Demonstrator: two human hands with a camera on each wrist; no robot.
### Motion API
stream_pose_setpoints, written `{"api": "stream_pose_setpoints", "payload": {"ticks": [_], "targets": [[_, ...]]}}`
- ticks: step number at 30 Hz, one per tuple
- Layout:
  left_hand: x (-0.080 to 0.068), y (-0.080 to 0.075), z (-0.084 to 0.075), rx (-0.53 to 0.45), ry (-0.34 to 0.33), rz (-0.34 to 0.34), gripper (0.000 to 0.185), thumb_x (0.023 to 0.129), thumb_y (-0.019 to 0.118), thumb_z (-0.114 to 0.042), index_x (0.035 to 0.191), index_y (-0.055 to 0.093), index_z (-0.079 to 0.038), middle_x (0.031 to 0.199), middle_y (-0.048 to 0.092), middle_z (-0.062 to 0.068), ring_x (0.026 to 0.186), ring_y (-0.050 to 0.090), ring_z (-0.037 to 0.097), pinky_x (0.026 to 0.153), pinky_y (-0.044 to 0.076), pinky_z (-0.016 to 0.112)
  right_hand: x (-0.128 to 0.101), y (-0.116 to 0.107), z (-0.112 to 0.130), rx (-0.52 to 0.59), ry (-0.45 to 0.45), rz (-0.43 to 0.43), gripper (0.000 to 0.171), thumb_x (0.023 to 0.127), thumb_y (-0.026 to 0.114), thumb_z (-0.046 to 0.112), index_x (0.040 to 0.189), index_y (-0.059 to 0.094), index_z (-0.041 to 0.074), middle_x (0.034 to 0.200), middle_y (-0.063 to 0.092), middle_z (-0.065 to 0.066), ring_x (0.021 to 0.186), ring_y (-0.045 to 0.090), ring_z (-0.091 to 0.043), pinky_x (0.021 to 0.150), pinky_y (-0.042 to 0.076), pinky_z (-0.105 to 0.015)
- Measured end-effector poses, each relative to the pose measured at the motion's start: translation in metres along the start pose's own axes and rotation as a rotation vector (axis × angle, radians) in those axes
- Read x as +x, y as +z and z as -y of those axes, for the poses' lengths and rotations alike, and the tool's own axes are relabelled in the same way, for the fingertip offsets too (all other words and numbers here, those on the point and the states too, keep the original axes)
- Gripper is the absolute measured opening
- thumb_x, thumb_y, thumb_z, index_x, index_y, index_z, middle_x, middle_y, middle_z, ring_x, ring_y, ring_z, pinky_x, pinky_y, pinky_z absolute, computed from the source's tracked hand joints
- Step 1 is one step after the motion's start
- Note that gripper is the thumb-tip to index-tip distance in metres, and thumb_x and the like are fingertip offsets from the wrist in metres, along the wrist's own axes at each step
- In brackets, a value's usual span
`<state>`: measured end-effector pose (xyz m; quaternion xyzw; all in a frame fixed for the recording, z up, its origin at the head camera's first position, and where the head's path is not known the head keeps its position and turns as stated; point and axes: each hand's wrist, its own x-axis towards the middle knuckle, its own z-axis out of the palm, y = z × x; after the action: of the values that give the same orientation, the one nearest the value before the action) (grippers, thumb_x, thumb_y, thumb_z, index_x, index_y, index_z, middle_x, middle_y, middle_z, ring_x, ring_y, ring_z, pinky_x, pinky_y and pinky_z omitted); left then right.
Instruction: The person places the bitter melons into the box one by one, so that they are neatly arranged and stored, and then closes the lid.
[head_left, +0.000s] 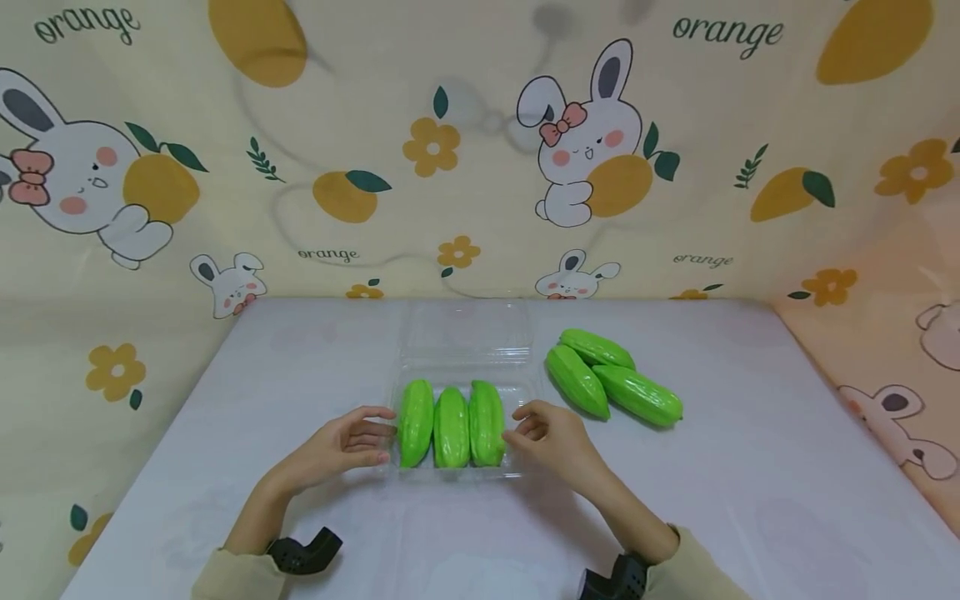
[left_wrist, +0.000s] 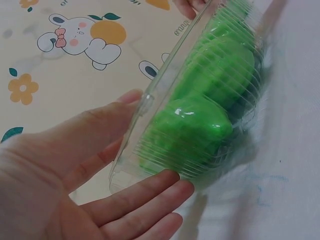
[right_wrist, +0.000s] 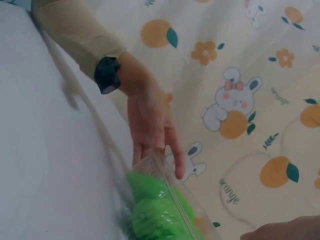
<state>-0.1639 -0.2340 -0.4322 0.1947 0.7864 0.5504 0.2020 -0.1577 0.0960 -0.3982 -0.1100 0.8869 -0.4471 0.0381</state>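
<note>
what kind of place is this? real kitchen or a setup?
Looks like a staged recording setup, though I can't be sure: a table with a plain white surface, a rabbit-and-orange printed backdrop right behind it, and black wrist devices on both arms. No kitchen fittings in view.

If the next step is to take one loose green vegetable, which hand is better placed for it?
Probably the right hand: it is at the right side of the clear box, close to the loose green vegetables. The left hand is at the opposite side, farther away.
</note>
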Motion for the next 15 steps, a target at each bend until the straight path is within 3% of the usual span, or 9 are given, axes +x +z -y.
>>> {"api": "stream_pose_setpoints", "payload": {"ticks": [8, 15], "targets": [[-0.001, -0.001, 0.001, -0.006, 0.006, 0.010, 0.062, 0.091, 0.067, -0.018, 0.140, 0.037, 0.004, 0.134, 0.050, 0.035, 0.124, 0.052, 0.049, 0.091, 0.053, 0.019, -0.007, -0.006, -0.012, 0.209, 0.002, -0.015, 0.026, 0.085, 0.071, 0.007, 0.103, 0.062, -0.010, 0.085, 0.071, -0.021, 0.064, 0.062, -0.001, 0.060, 0.057, -0.022], [-0.001, 0.000, 0.000, -0.007, 0.008, 0.010, 0.062, 0.091, 0.067, -0.018, 0.140, 0.037, 0.004, 0.134, 0.050, 0.035, 0.124, 0.052, 0.049, 0.091, 0.053, 0.019, -0.012, -0.013, -0.020, 0.250, 0.015, -0.039, 0.024, 0.085, 0.070, 0.005, 0.103, 0.062, -0.010, 0.085, 0.070, -0.022, 0.063, 0.063, 0.000, 0.060, 0.057, -0.021]]}}
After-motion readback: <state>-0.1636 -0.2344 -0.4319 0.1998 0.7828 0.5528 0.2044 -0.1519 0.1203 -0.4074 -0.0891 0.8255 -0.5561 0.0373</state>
